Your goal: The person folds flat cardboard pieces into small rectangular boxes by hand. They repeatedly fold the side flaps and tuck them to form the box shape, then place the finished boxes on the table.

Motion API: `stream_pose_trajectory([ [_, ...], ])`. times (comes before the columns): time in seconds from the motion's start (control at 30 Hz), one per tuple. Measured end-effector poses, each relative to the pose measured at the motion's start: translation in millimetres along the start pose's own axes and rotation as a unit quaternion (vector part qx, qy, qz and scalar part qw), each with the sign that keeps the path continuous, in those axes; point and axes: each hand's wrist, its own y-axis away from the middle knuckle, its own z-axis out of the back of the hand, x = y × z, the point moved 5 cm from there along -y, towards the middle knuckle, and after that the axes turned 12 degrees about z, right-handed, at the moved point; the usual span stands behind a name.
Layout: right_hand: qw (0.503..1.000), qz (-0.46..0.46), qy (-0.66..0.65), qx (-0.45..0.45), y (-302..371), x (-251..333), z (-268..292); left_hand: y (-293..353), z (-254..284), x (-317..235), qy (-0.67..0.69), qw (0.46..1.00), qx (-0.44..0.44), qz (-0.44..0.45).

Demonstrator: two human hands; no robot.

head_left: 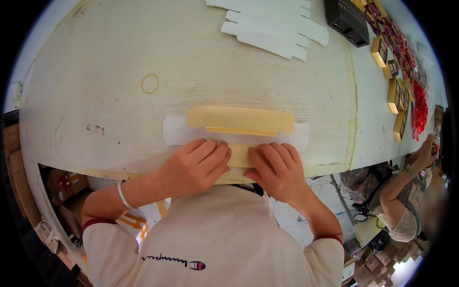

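Observation:
A part-folded carton blank [241, 119] lies near the front edge of the table, yellow outside and white inside. Its far yellow panel is folded over, and white flaps stick out at both ends. My left hand [203, 162] is closed, with bent fingers pinching the near yellow panel left of its middle. On the right part of that same panel, my right hand [277, 167] is closed too, its fingers curled over the edge and its thumb below. A short stretch of yellow card shows between the hands. The fingers hide the rest of the near edge.
Flat white carton blanks [272, 26] lie at the far side. A yellow rubber band [149, 83] rests to the left. At the right are a black tray [347, 21], several small gold boxes [394, 95] and red ribbons [419, 112]. Another person's arm [397, 196] shows at the far right.

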Motion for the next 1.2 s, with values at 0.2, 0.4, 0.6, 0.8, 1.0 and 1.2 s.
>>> stream_pose_trajectory([
  [0.2,0.998,-0.029,-0.060,-0.015,-6.3,-11.0,-0.4,-10.5,4.2,6.8,0.048,0.996,0.040,0.059],
  [0.4,0.991,-0.087,-0.102,-0.011,-20.9,-25.9,-3.3,-12.5,19.4,6.9,-0.013,0.997,-0.035,0.068],
  [0.6,0.995,-0.072,-0.053,0.032,-24.9,-23.6,0.2,-58.7,37.8,58.1,0.097,0.979,0.028,0.176],
  [0.8,0.991,0.007,0.132,0.010,-34.6,-24.8,12.4,-48.3,10.1,56.3,0.143,0.961,0.121,0.204],
  [1.0,0.992,0.103,0.060,0.039,-35.1,2.4,-12.6,-35.5,4.1,40.8,0.151,0.970,0.081,0.171],
  [1.2,0.987,0.085,-0.131,0.028,-36.8,-20.4,-6.5,-29.6,0.4,36.5,0.180,0.960,0.076,0.200],
])
